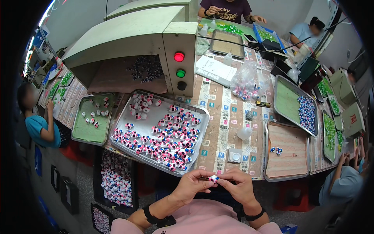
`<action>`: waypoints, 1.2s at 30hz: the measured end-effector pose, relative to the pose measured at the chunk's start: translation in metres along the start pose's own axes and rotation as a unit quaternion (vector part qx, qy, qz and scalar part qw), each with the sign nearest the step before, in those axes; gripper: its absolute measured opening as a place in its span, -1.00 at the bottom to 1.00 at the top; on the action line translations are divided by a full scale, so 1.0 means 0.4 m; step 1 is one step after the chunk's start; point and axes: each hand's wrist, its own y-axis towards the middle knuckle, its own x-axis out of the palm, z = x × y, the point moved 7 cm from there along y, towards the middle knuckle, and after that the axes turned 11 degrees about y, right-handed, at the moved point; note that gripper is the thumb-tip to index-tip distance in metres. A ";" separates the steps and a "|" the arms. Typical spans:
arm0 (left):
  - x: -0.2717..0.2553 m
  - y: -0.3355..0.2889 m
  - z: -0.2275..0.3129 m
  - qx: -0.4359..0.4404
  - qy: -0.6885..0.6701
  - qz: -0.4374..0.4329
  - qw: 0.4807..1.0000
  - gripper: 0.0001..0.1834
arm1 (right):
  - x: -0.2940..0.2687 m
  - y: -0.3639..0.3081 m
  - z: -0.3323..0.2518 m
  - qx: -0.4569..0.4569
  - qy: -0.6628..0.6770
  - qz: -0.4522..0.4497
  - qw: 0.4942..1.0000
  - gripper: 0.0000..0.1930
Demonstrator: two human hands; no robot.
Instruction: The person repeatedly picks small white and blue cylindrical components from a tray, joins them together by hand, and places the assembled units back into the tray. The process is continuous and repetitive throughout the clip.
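Figurine sits pinched between the left hand and right hand.

Lit brightly and fairly evenly across the surface, with white glare from a light strip at the upper left. Dim inside the pale machine, darker on the floor, and glowing at the red lamp. Reasonably crisp at the left hand and right hand; coarse in detail on the small figure between; softer, bowed and black-cornered toward the rim.
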 end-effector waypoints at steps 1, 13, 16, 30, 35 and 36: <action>-0.002 0.000 0.000 0.008 0.008 -0.003 1.000 -0.66 | 0.001 0.001 -0.002 0.001 -0.001 -0.005 1.000 -0.84; -0.060 -0.037 0.112 0.067 0.082 -0.015 0.994 -0.65 | 0.056 0.031 -0.061 -0.033 0.016 -0.028 0.999 -0.77; -0.178 -0.065 0.230 0.099 0.195 0.176 0.960 -0.68 | 0.025 0.034 -0.081 -0.088 -0.029 0.039 0.995 -0.76; -0.528 -0.051 0.400 0.244 0.654 0.407 0.589 -0.73 | -0.230 -0.021 -0.041 -0.063 -0.162 0.196 0.965 -0.85; -0.492 -0.121 0.382 0.264 0.438 0.425 0.747 -0.81 | -0.452 -0.037 -0.038 -0.073 -0.293 0.347 0.888 -0.82; -0.460 -0.122 0.357 0.213 0.326 0.392 0.834 -0.80 | -0.494 -0.045 -0.019 -0.059 -0.318 0.363 0.874 -0.82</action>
